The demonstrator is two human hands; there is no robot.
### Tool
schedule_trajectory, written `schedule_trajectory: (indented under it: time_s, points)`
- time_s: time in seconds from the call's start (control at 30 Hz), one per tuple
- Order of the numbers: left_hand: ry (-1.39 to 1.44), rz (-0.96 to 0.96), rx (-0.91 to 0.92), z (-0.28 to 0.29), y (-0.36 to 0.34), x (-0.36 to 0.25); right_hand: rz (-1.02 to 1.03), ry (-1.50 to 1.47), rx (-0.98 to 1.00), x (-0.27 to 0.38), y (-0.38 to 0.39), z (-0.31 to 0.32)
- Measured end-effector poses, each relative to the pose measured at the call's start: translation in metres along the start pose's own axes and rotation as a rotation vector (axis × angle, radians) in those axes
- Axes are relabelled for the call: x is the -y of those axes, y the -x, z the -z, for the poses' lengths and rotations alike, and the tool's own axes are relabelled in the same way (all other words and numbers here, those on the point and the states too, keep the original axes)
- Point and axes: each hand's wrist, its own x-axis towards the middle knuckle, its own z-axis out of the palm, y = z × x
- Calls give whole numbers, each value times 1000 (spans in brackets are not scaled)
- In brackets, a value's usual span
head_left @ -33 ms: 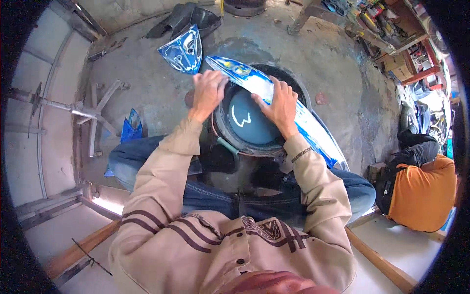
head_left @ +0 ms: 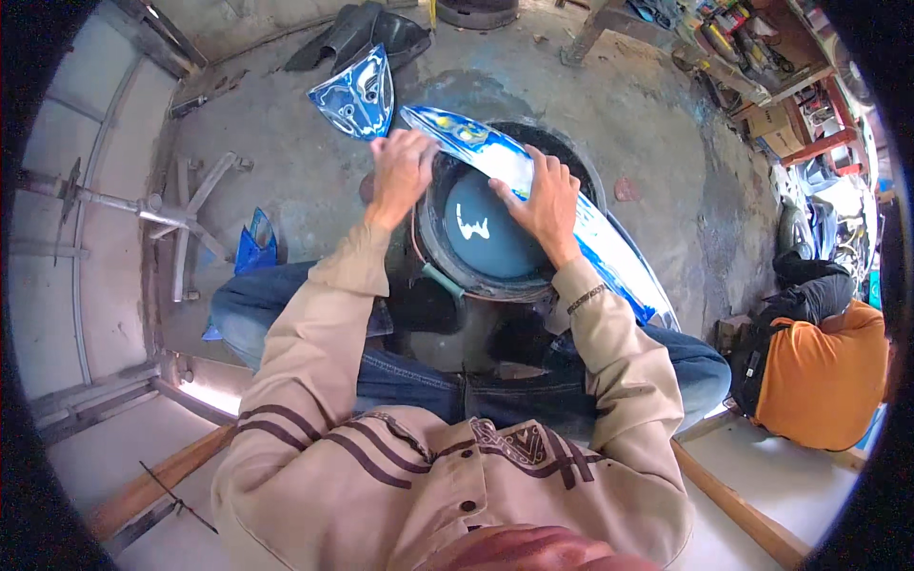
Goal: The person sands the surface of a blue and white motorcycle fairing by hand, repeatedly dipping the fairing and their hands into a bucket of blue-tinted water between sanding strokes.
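A long blue-and-white painted panel, shaped like a motorcycle body panel, lies slantwise over a round dark bucket of cloudy water. My right hand grips the panel near its middle, thumb on the near edge and fingers over the top. By the panel's far left end is my left hand, its fingers bent together. Something greyish shows at those fingertips, too blurred to name. Beyond that hand, a blue-and-white pointed fairing piece rests on the floor.
Black plastic parts lie at the back. On the left stands a metal chair base, with a small blue piece near my knee. A cluttered shelf is at the far right. Somebody in orange is close on my right.
My left hand has shifted slightly left and away from the panel. The bright reflection on the water has changed shape. My right hand keeps its grip.
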Motion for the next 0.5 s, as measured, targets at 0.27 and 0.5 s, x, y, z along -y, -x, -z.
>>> schedule_trajectory:
  time_s: [0.27,0.5]
  points:
    - [-73,60,56,-1,0,1,-18,6,12,-3,-1,-1]
    - [-35,-2,42,2,1,-6,-8,13,-9,0,-1,-2]
